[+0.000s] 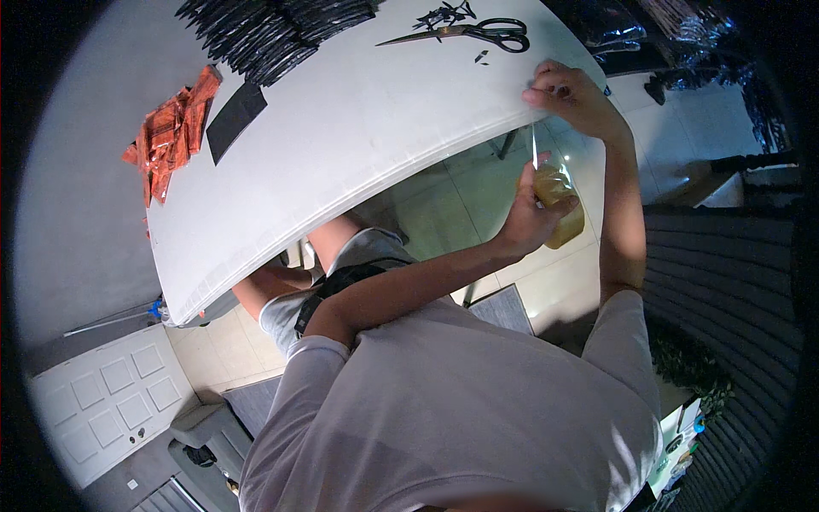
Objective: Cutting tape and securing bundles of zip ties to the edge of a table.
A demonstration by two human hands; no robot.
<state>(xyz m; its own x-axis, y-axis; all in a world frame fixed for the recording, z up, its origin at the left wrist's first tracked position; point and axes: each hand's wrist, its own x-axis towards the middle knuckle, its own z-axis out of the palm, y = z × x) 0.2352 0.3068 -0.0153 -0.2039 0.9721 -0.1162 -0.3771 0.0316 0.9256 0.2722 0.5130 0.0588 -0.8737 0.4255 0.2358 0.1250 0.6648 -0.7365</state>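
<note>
A wide roll of clear, yellowish packing tape is held in my left hand, just off the right part of the table's front edge. From the roll a shiny strip of tape stretches upward to my right hand. The right hand's fingers are pinched together over the table edge, where the strip's end is hidden. Beyond them on the white table lie large black-handled scissors, their blades pointing left, and small black scraps.
Many black flat packets lie in rows at the table's far left. Nearer, a black rectangular piece sits beside crumpled orange packaging. Dark glossy plastic is piled past the table's right end. A white door stands at lower left.
</note>
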